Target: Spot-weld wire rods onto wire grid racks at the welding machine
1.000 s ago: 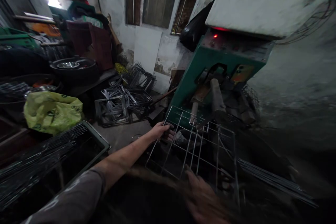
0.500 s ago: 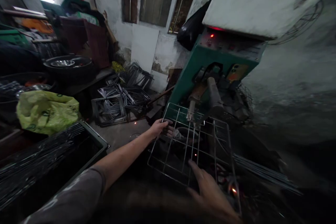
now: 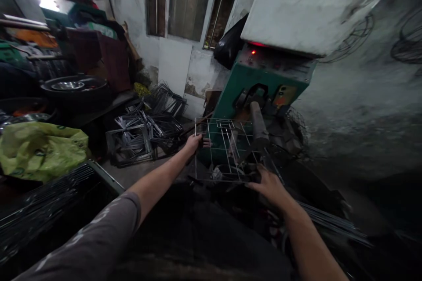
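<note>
Both hands grip a wire grid frame point(image 3: 224, 149) that is held in front of a green machine point(image 3: 250, 83), between the person and its jutting metal arm point(image 3: 259, 123). The left hand point(image 3: 194, 142) is closed around the frame's left edge, about halfway up, with the fingers wrapped over the wire. The right hand point(image 3: 268, 184) grips the frame at its near right corner, fingers curled over the bottom wire. The frame stands tilted, its far edge raised toward the machine and its near edge low, and the machine's arm crosses behind or through its right part; I cannot tell which. A small red light point(image 3: 253, 52) glows on the machine's dark top panel, under a pale slab point(image 3: 303, 19) lying over it. To the left, on the floor by the wall, lies a heap of similar wire frames point(image 3: 145, 123). Nearer on the left sits a dark crate of long thin rods point(image 3: 49, 202), with a yellow-green plastic bag point(image 3: 39, 149) just beyond it. More rods point(image 3: 332, 224) lie to the right of the right forearm, running off toward the near right.
</note>
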Available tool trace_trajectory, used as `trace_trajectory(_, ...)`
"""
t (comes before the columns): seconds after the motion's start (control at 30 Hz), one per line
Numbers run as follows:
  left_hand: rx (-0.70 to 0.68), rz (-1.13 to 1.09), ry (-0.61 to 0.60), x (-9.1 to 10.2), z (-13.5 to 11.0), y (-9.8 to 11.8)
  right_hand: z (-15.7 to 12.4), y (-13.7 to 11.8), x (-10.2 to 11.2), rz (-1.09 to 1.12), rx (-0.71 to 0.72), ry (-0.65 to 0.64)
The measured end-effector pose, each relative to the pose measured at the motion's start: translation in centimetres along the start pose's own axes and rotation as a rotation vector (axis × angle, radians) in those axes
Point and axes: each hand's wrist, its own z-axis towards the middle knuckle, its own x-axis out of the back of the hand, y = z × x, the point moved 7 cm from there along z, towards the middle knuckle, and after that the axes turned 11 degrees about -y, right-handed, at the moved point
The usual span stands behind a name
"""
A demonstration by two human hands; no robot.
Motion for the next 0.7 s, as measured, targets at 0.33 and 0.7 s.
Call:
trace_trajectory(0.33,-0.055,0.017,0.097,1.5,3.9,2.3,4.9,-0.3,2.4,0.123,-0.044,0.037)
trace_trajectory(0.7,-0.055,0.119,0.146,1.3,3.7,2.7,7.2,1.1,1.8,0.156,0.065,0.02)
